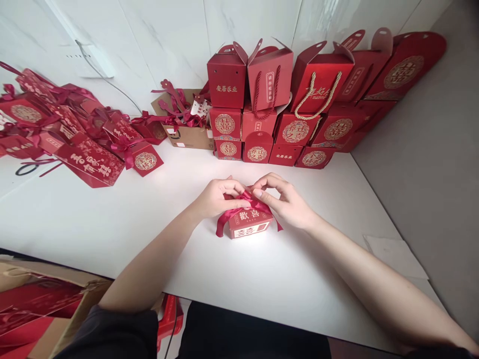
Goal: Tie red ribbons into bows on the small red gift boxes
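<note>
A small red gift box [250,216] with pale Chinese characters sits on the white table in front of me. Across its top runs a dark red satin ribbon [225,218], with loose tails hanging at the left and right sides. My left hand [221,195] pinches the ribbon between thumb and fingers at the top of the box. From the other side, my right hand [281,199] has thumb and forefinger closed on the ribbon near the same spot. The fingers partly cover the knot or bow there.
Stacked red gift boxes [258,152] line the back wall. Ribboned red boxes [90,159] pile up at the left, beside a cardboard box [190,137] of ribbons. A white sheet [395,255] lies at the right. An open carton [80,319] stands below the table's front edge.
</note>
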The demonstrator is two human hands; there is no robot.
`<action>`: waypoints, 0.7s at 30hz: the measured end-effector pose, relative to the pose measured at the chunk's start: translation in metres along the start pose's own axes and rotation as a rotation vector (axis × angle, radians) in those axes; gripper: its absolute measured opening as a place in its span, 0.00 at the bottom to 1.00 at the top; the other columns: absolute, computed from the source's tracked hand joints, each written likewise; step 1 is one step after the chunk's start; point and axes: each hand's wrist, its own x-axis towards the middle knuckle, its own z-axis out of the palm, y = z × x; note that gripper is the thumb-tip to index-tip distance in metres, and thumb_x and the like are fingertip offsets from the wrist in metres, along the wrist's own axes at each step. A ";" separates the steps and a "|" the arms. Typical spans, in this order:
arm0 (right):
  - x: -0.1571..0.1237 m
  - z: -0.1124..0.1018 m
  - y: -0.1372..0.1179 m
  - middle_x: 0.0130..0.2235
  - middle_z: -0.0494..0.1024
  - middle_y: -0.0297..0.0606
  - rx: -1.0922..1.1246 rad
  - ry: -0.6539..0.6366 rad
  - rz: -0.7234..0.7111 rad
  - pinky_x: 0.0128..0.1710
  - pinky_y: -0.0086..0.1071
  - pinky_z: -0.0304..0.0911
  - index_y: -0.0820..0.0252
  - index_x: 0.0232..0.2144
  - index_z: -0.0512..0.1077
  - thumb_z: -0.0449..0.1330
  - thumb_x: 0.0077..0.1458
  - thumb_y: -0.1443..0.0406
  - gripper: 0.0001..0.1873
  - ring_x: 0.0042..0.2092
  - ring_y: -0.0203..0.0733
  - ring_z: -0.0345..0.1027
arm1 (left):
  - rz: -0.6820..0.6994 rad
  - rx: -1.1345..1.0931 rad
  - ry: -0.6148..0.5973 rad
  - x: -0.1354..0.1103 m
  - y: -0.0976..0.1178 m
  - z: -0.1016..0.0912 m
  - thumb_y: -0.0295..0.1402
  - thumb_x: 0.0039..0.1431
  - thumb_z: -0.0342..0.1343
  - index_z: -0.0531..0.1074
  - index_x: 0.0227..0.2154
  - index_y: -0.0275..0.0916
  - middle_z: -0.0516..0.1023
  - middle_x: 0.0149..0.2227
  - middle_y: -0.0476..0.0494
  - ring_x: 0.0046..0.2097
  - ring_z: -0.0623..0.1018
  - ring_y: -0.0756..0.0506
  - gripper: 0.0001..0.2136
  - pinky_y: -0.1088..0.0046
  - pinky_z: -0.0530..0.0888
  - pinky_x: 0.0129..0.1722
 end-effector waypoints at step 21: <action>-0.002 0.012 0.021 0.36 0.81 0.36 0.033 0.036 -0.204 0.49 0.44 0.63 0.53 0.34 0.77 0.62 0.59 0.62 0.03 0.38 0.42 0.71 | -0.114 -0.233 -0.127 0.001 0.006 -0.008 0.34 0.55 0.63 0.65 0.27 0.35 0.79 0.47 0.36 0.44 0.80 0.45 0.12 0.69 0.75 0.43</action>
